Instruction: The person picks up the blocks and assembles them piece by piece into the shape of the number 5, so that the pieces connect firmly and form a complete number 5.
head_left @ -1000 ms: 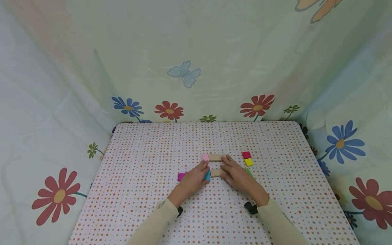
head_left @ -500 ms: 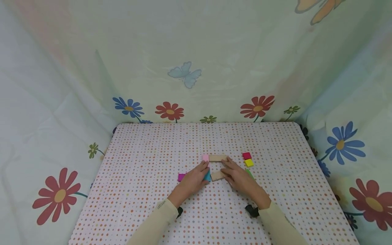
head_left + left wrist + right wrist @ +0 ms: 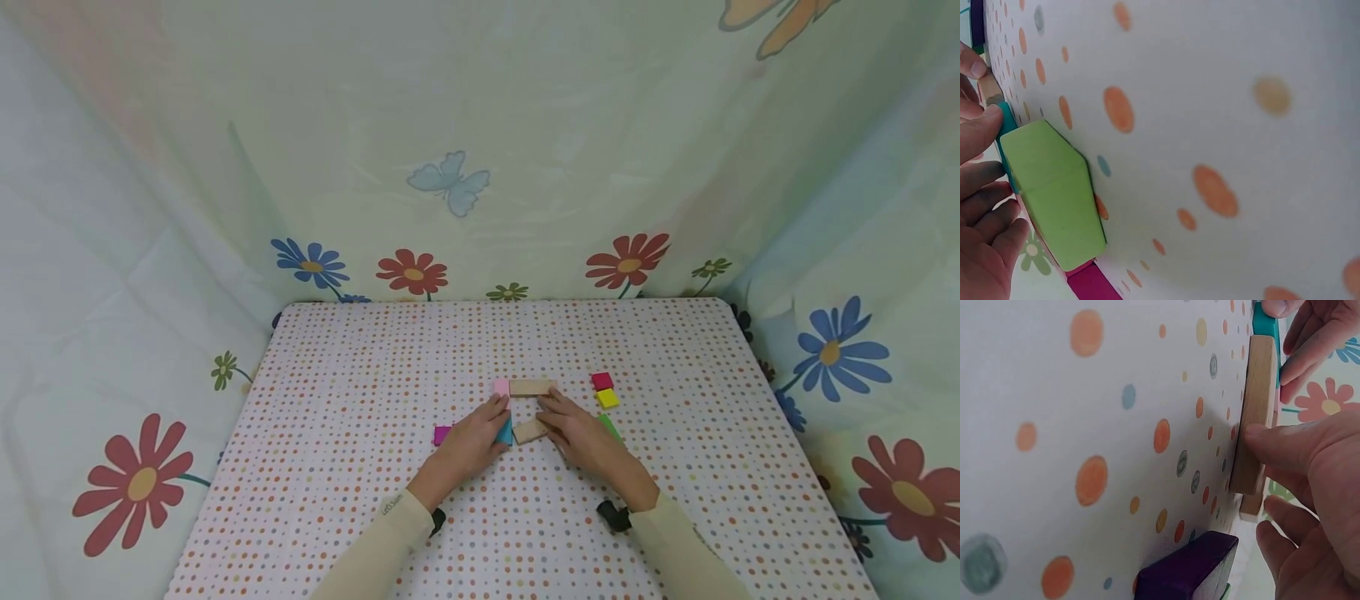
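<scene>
My left hand (image 3: 467, 443) holds the teal block (image 3: 505, 430), its thumb on the near side and its fingers reaching past toward the pink block (image 3: 501, 387). Opposite it, my right hand (image 3: 587, 437) pinches the near wooden block (image 3: 1254, 419), thumb against the face. That wooden block lies slanted, its left end close to the teal block. A second wooden block (image 3: 529, 387) lies farther back, its left end against the pink one and its right end by my right fingertips. Beside my left hand, a light green hexagonal block (image 3: 1054, 190) shows in the left wrist view.
A magenta block (image 3: 442, 435) lies left of my left hand. To the right are a red block (image 3: 602, 381), a yellow block (image 3: 607, 398) and a green block (image 3: 609, 427). A dark purple block (image 3: 1188, 569) stands near my right wrist. Dotted cloth covers the table (image 3: 360, 358).
The near wooden block has turned from nearly level to slanted, its left end swinging toward me, as my right hand shifted slightly. My left hand has stayed in place.
</scene>
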A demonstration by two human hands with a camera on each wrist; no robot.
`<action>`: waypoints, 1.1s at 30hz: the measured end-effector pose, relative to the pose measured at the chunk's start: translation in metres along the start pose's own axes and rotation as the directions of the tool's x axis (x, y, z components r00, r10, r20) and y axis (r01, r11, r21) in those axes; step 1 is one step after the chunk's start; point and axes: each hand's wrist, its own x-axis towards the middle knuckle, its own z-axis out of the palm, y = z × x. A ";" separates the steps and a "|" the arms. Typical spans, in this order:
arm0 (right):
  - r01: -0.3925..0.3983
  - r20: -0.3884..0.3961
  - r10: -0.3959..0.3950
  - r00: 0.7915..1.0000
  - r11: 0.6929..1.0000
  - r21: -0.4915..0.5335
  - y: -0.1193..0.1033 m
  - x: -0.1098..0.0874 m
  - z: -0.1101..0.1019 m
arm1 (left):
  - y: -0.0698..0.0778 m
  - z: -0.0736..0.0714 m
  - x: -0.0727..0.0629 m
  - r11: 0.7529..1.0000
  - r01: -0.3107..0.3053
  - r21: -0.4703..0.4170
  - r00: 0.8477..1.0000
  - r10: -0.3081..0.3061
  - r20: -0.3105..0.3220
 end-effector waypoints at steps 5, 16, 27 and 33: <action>0.014 -0.011 -0.014 1.000 1.000 0.004 0.000 0.000 0.001 | 0.001 -0.001 0.000 1.000 0.002 -0.006 1.000 -0.002 0.001; -0.105 -0.171 0.112 0.979 0.993 0.050 0.011 0.000 -0.009 | 0.000 0.002 0.000 0.999 -0.007 0.033 1.000 0.008 -0.021; -0.386 -0.354 0.390 0.850 0.918 0.087 0.042 -0.001 -0.019 | -0.001 0.002 0.004 1.000 -0.025 0.002 0.993 0.025 -0.113; -0.443 -0.338 0.438 0.833 0.894 0.069 0.045 -0.005 -0.011 | 0.000 0.003 0.014 0.998 -0.058 -0.016 0.988 0.055 -0.142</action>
